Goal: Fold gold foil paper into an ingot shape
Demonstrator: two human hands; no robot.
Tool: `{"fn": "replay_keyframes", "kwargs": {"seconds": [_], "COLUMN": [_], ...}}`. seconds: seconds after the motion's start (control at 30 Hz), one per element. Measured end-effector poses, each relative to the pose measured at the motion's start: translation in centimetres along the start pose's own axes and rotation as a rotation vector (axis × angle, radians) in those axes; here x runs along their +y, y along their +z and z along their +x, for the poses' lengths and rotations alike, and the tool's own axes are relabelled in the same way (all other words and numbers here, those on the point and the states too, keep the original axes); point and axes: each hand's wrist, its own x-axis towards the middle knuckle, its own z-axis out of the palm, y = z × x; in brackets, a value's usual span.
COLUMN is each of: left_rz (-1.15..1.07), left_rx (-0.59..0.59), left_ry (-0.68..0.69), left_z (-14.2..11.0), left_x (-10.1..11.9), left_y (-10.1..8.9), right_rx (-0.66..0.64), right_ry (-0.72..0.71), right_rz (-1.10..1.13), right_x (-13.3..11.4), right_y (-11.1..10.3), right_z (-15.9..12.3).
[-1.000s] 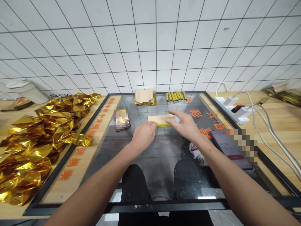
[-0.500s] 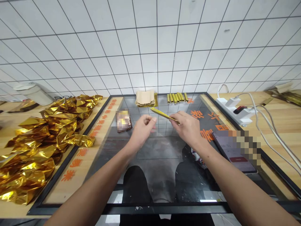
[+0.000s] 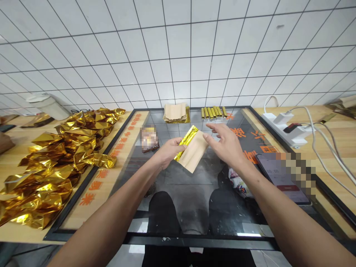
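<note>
Head view, orange Chinese lettering (image 3: 238, 132) on dark glass (image 3: 191, 180), my left hand (image 3: 169, 151) pinching gold-edged tan paper (image 3: 194, 151), my right hand (image 3: 227, 144) loosely open beside it.

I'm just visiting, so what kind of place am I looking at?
Probably a small packing or handcraft counter: a hand holds a gold-edged paper piece, similar papers sit stacked by the tiled wall, and crumpled gold foil is heaped nearby.

Tiled wall (image 3: 155, 44), white power strip (image 3: 271, 120) with cables (image 3: 313, 132), lit phone (image 3: 279, 178) nearby; pale container (image 3: 51, 107), far left
</note>
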Motion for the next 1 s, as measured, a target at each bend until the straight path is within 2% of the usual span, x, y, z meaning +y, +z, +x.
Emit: {"fn": "replay_keyframes", "kwargs": {"seconds": [0.1,0.23,0.3,0.4,0.43,0.47,0.57,0.63,0.7,0.8,0.87,0.9,1.0], "left_rz": [0.127,0.304,0.421,0.746,0.872,0.981,1.157,1.235,1.292,1.308,1.271,1.246,1.184], "left_rx": [-0.079,-0.152,-0.081,0.172,0.222,0.224,0.057,-0.004,-0.061,-0.079,-0.058,-0.053,-0.053], "left_ry": [0.017,0.085,0.153,0.337,0.405,0.464,0.531,0.528,0.52,0.515,0.516,0.518,0.523], "left_z": [-0.4,-0.2,0.0,-0.3,-0.6,-0.9,-2.0,-2.6,-2.8,-2.9,-2.8,-2.8,-2.9], "left_x": [0.3,0.0,-0.2,-0.2,-0.2,-0.1,-0.2,-0.5,-0.8,-1.2,-1.3,-1.4,-1.3], "left_y": [-0.1,-0.2,-0.3,-0.3,-0.2,0.0,1.2,2.0,2.6,3.0,3.0,3.0,3.0], "right_rx": [-0.091,-0.227,-0.234,-0.216,-0.216,-0.219,-0.234,-0.25,-0.264,-0.291,-0.377,-0.46,-0.644], "right_ry": [0.203,0.323,0.348,0.39,0.405,0.416,0.434,0.436,0.397,0.177,-0.013,-0.081,-0.191], "right_rz": [0.161,0.324,0.307,0.157,0.109,0.074,0.03,0.017,-0.033,-0.101,-0.05,-0.014,0.007], "right_x": [1.5,2.1,2.2,2.6,2.7,2.8,3.1,3.1,3.1,2.9,2.6,2.4,1.8], "right_y": [0.1,0.8,0.8,0.6,0.5,0.5,0.4,0.3,-0.1,-1.2,-2.1,-2.4,-2.8], "right_z": [0.7,0.8,0.8,0.8,0.8,0.7,0.7,0.7,0.7,0.8,0.9,0.8,0.6]}}
